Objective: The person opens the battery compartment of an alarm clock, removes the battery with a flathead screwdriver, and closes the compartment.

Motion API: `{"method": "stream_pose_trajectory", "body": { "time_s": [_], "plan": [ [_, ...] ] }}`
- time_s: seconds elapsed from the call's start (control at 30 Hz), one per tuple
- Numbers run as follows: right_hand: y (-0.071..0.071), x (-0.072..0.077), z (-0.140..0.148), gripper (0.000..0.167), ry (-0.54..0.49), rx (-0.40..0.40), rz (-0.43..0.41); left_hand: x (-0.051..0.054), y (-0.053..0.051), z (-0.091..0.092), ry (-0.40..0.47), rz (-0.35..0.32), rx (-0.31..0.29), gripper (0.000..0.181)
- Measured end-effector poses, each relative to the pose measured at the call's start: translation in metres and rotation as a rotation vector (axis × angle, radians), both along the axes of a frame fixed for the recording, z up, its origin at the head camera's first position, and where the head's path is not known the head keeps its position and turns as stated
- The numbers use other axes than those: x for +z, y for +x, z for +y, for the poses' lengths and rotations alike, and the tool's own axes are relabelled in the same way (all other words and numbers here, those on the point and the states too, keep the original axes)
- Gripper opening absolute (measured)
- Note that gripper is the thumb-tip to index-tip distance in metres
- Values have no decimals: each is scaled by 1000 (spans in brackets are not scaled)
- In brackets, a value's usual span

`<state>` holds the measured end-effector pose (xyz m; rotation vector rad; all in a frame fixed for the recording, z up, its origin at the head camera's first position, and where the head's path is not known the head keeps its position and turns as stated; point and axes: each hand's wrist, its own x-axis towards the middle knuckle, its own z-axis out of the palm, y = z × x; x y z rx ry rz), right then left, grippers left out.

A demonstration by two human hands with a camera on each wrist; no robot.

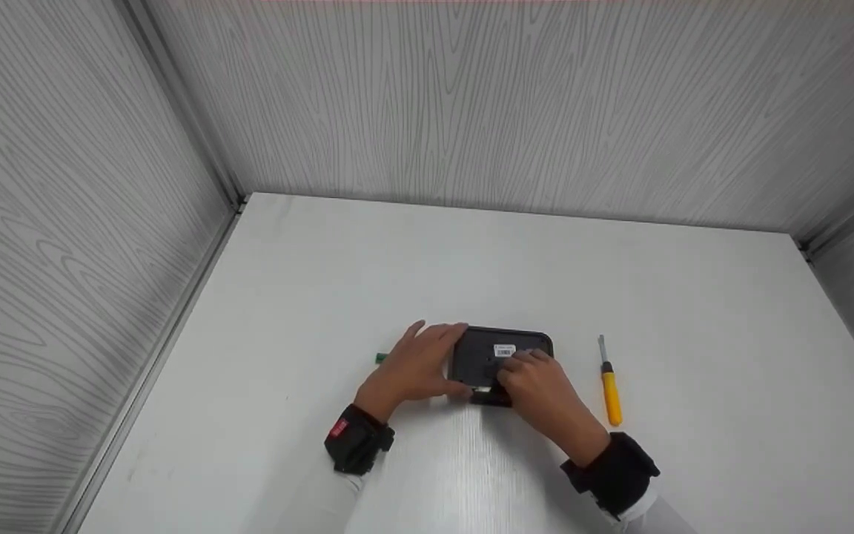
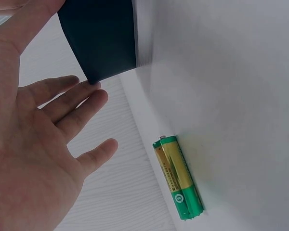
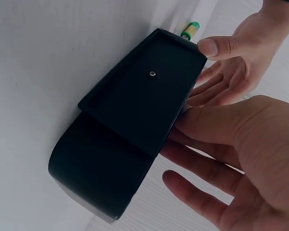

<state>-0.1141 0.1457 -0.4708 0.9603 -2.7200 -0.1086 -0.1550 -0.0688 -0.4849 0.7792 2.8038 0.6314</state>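
Note:
A flat black device [image 1: 475, 360] with a white barcode label lies on the table, and a narrow light-coloured opening shows near its front edge. My left hand [image 1: 416, 367] holds its left end, thumb at the near edge and index finger at the far corner; the other fingers stay loosely spread. Over the opening, my right hand [image 1: 542, 386] has bent fingers against the device. The right wrist view shows the right thumb at the device's edge, but what the fingertips press or pinch is hidden. Beside the left hand lies a green and gold battery [image 2: 178, 178].
To the right of the device, a screwdriver [image 1: 610, 389] with a yellow handle lies with its tip pointing away. The white table [image 1: 286, 297] meets grained panels [image 1: 434, 104] at the back and sides.

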Motion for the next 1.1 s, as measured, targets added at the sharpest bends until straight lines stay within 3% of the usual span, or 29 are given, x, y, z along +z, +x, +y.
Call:
{"method": "stream_pose_trajectory", "body": {
  "time_s": [0.43, 0.8, 0.93, 1.1],
  "plan": [
    [0, -5, 3, 12, -133, 13, -32, -1, 1, -1, 10, -19, 3, 95],
    [-3, -6, 5, 9, -234, -47, -76, -3, -2, 0, 6, -17, 6, 94],
    [-4, -7, 5, 15, -233, -41, -87, -2, -2, 1, -2, -19, 11, 95],
    [-2, -8, 4, 20, -171, 9, -38, -3, -3, 1, -16, -22, 17, 95]
  ]
}}
